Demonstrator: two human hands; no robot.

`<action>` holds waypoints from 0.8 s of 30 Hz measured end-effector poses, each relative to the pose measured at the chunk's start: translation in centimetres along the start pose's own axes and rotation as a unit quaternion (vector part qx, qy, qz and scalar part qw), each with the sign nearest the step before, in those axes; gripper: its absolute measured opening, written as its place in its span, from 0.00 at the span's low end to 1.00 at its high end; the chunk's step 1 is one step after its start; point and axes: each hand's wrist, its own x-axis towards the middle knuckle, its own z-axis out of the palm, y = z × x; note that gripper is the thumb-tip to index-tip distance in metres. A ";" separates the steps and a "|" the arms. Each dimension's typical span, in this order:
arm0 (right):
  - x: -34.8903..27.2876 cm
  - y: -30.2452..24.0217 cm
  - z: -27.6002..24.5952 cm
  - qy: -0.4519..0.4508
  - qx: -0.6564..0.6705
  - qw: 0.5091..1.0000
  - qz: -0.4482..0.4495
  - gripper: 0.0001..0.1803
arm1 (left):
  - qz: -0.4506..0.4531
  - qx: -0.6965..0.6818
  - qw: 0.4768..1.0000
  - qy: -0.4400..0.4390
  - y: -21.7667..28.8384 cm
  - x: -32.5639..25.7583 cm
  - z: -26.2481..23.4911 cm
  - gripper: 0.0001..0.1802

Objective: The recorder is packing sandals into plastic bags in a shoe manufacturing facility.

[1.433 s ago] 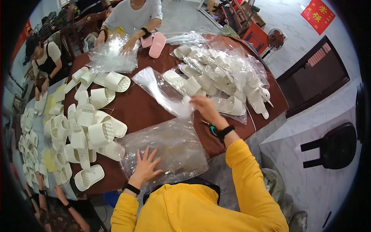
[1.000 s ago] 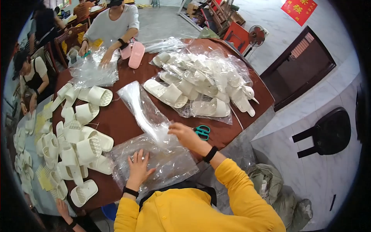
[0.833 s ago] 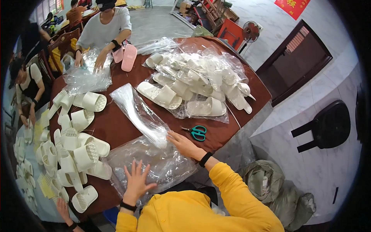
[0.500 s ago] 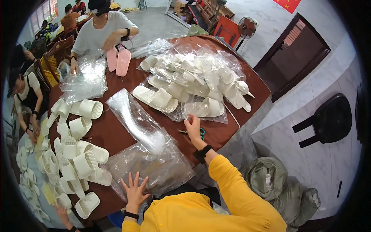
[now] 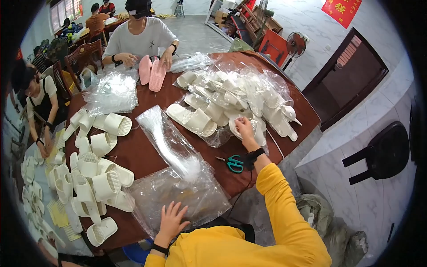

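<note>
My left hand [image 5: 173,222] lies open, fingers spread, on the near edge of a stack of clear plastic bags [image 5: 191,199]. My right hand [image 5: 244,130] is over a white bagged slipper [image 5: 259,133] at the near edge of a pile of bagged slippers [image 5: 231,89]. Its fingers are bent together in a pinch, and what lies between them is too small to make out. Teal-handled scissors [image 5: 234,164] rest on the brown cloth just below my right wrist. A bundle of clear thin strands [image 5: 164,142] lies on the bags, its lower end towards me.
Loose white slippers [image 5: 104,184] are heaped on the left of the brown table [image 5: 147,175]. Across it, a person [image 5: 142,42] handles pink slippers [image 5: 156,75] beside more clear bags [image 5: 113,91]. A black chair [image 5: 384,149] and grey sacks [image 5: 316,209] stand at right.
My right hand has moved forward from beside the scissors onto the bagged slipper. My left hand stays on the bags. The person opposite now has a hand on the pink slippers. The whole view has shifted.
</note>
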 end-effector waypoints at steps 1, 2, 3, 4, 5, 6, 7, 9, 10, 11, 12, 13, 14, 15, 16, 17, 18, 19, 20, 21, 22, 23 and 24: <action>-0.6 -1.2 -0.1 0.009 -0.020 1.000 -0.003 0.05 | 0.003 0.027 1.000 -0.013 1.0 0.3 -0.2 0.46; -1.3 -2.2 0.2 0.007 -0.021 1.000 -0.001 0.05 | 0.000 0.085 0.996 -0.033 1.7 0.2 -0.8 0.49; -1.8 -3.1 -0.1 0.027 0.030 0.999 0.022 0.05 | 0.001 0.084 0.996 -0.032 1.4 0.0 -0.4 0.49; -2.0 -3.8 -0.1 0.045 0.082 0.995 0.045 0.06 | -0.005 0.134 0.990 -0.030 0.8 -0.3 0.3 0.51; -1.9 -4.3 -0.3 0.044 0.080 0.995 0.045 0.06 | -0.012 0.185 0.982 -0.027 0.3 -0.6 0.7 0.52; -1.2 -4.8 -2.3 0.039 0.113 0.993 0.021 0.07 | -0.001 0.179 0.984 -0.024 0.3 0.0 1.2 0.52; -0.4 -5.1 -4.4 0.032 0.144 0.989 -0.003 0.09 | 0.003 0.185 0.983 -0.012 0.4 0.6 1.5 0.52; 0.1 -6.1 -6.5 0.023 0.175 0.983 -0.045 0.10 | 0.003 0.189 0.982 -0.001 0.3 0.8 2.0 0.52; -1.2 -8.0 -5.0 0.041 0.128 0.988 -0.075 0.09 | -0.007 0.197 0.980 -0.003 -0.2 -0.2 1.9 0.52; -2.9 -10.3 -3.5 0.058 0.080 0.989 -0.106 0.08 | -0.017 0.205 0.979 -0.005 -0.5 -1.2 1.7 0.52; -4.4 -12.7 -3.0 0.052 0.079 0.990 -0.107 0.08 | -0.022 0.203 0.979 -0.002 -0.2 -1.5 0.9 0.52; -5.9 -15.0 -2.7 0.043 0.106 0.986 -0.118 0.05 | -0.014 0.162 0.986 -0.016 0.3 -1.2 -0.3 0.51; -7.3 -17.1 -2.1 0.030 0.135 0.982 -0.128 0.03 | -0.010 0.123 0.992 -0.029 0.3 -1.3 -1.2 0.49; -9.0 -18.9 -1.2 0.012 0.099 0.984 -0.149 0.04 | -0.020 0.124 0.992 -0.026 -0.8 -1.6 -1.2 0.49; -10.3 -20.1 0.0 -0.026 0.138 0.975 -0.172 0.06 | -0.014 0.002 1.000 -0.013 -2.2 -1.6 -0.5 0.46; -13.3 -22.2 2.0 -0.080 0.121 0.972 -0.186 0.09 | -0.012 -0.120 0.993 0.002 -3.4 -2.2 -0.5 0.42; -17.1 -23.9 4.5 -0.082 0.090 0.971 -0.204 0.11 | -0.023 -0.289 0.957 0.027 -3.0 -2.0 -3.3 0.34; -21.2 -26.1 6.7 -0.143 0.040 0.967 -0.209 0.11 | -0.053 -0.392 0.916 0.061 -3.0 -2.2 -5.2 0.32; -23.8 -26.2 7.9 -0.209 0.047 0.948 -0.234 0.11 | -0.076 -0.489 0.864 0.099 -2.9 -2.2 -6.9 0.29; -26.9 -26.5 10.0 -0.291 0.089 0.919 -0.251 0.12 | -0.101 -0.669 0.723 0.137 -2.3 -1.6 -8.6 0.29; -30.1 -26.7 12.6 -0.383 0.134 0.885 -0.227 0.12 | -0.113 -0.812 0.545 0.174 -2.3 -2.2 -9.8 0.28; -32.4 -27.0 14.4 -0.498 0.125 0.829 -0.220 0.12 | -0.113 -0.810 0.545 0.185 -4.3 -3.6 -8.5 0.28; -33.7 -27.4 17.5 -0.637 0.061 0.737 -0.216 0.21 | -0.093 -0.722 0.666 0.160 -8.4 -5.9 -5.7 0.29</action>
